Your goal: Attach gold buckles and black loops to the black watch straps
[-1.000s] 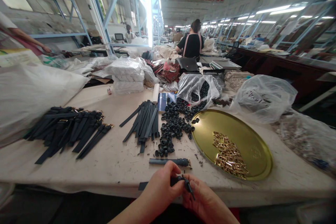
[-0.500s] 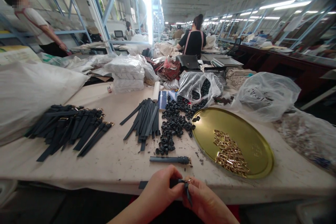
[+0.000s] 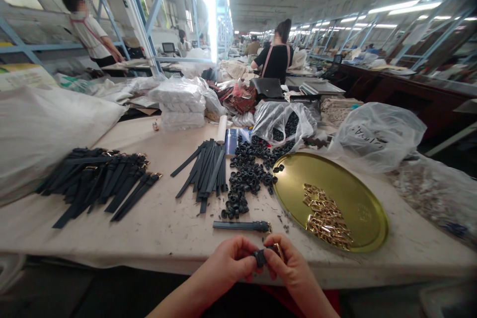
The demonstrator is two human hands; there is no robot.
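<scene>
My left hand [image 3: 234,260] pinches a dark strap [image 3: 260,258] in front of the table's near edge. My right hand [image 3: 283,258] grips the same strap at its end, where a gold buckle [image 3: 278,250] shows between the fingers. Just beyond lies one buckled strap [image 3: 240,226], flat on the table. Plain dark strips [image 3: 210,171] are fanned out near the middle, beside a heap of small black loops [image 3: 248,174]. On the right, a gold oval tray [image 3: 357,198] holds many gold buckles [image 3: 328,218]. Straps with buckles [image 3: 100,179] are piled at the left.
Behind the loops sits an open plastic bag [image 3: 285,121] with more of them inside. A white roll [image 3: 221,129] stands near a blue packet [image 3: 231,141]. Large plastic bags lie at both sides. One person [image 3: 276,54] is further back, another [image 3: 91,35] at the left.
Both hands have shifted slightly, and the strap between them is turned, with its hanging end no longer showing. The person at the left has moved rightward.
</scene>
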